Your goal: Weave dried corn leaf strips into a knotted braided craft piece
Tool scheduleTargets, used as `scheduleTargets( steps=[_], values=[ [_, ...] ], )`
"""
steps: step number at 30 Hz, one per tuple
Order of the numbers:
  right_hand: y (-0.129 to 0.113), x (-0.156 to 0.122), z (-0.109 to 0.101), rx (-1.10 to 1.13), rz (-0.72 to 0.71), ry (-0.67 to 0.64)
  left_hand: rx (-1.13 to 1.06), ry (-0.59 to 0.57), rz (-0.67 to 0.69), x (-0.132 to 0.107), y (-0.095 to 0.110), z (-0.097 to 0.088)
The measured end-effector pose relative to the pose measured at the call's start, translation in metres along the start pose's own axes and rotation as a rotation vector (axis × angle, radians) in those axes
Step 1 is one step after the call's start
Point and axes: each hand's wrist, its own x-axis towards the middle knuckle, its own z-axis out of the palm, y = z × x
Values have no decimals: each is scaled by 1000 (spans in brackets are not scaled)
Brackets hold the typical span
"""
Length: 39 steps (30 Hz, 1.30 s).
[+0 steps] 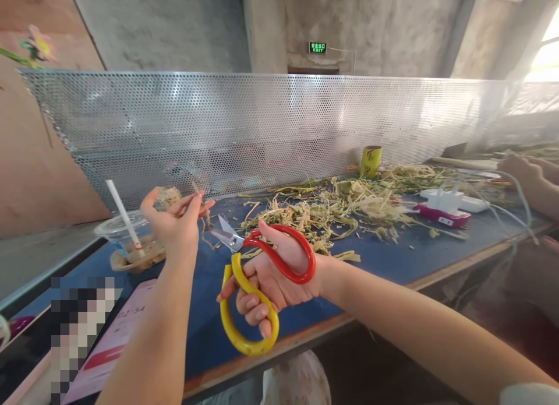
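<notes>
My left hand [174, 224] pinches a dry, straw-coloured plant piece; its pale tuft [168, 196] shows behind the palm. From the fingertips hang thin brown strands [202, 227]. My right hand [279, 271] holds scissors [301, 253] with one red and one yellow handle. Fingers pass through the yellow loop and the thumb lies in the red one. The blades are parted and point left, close to the strands. Beyond the scissors, dry plant scraps [297, 215] lie heaped on the blue tabletop [201, 312].
A clear plastic cup with a white straw [124, 215] stands at left, near a lit phone [117, 335]. Behind the table runs a perforated metal screen [244, 131]. Further right are a yellow can [370, 162], a purple box with a white charger [443, 212], and another person's hand [524, 175].
</notes>
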Motion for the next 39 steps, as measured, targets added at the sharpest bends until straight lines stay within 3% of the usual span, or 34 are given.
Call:
scheduleTargets(
  steps=[5, 17, 30, 39],
  values=[
    [-3, -5, -6, -11, 13, -36, -58, -65, 36, 0, 0, 3],
    [3, 2, -3, 125, -151, 10, -106, -179, 74, -9, 9, 9],
    [3, 0, -9, 153, -275, 99, -135, -197, 67, -9, 9, 10],
    [3, 0, -14, 223, -263, 169, -111, -146, 72, -3, 3, 6]
  ],
)
